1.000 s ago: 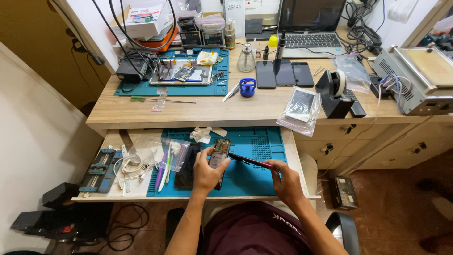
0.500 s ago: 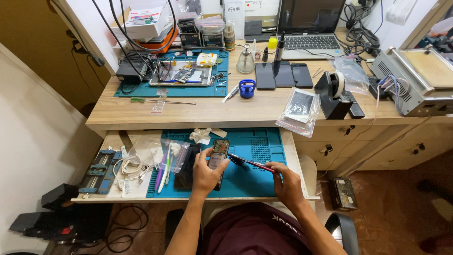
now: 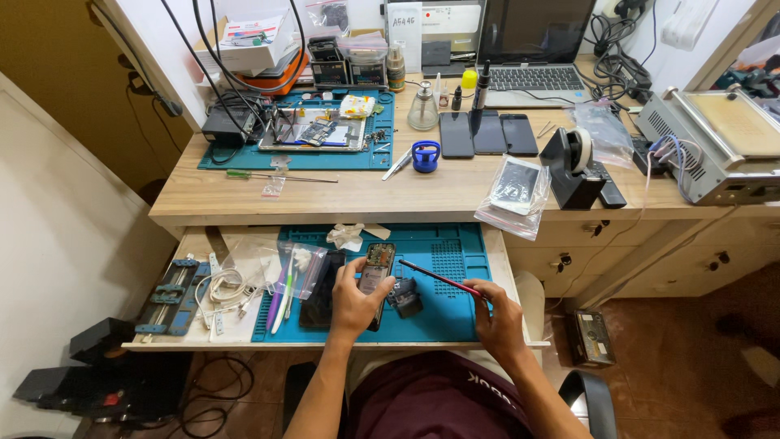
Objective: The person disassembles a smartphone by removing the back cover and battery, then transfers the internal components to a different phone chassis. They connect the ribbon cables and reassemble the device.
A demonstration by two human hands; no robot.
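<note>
The left hand (image 3: pixel 351 305) holds an open phone (image 3: pixel 376 271) over the blue mat (image 3: pixel 455 313). The right hand (image 3: pixel 497 313) holds a thin red tool (image 3: pixel 439 278), its tip near the phone.

A wooden desk (image 3: pixel 366 195) carries a teal mat (image 3: pixel 244 156) at its left rear, a laptop (image 3: pixel 532 49) at the back edge, and three dark phones (image 3: pixel 487 134) mid-surface. The pull-out shelf (image 3: pixel 195 244) below carries a blue mat (image 3: pixel 463 244).
</note>
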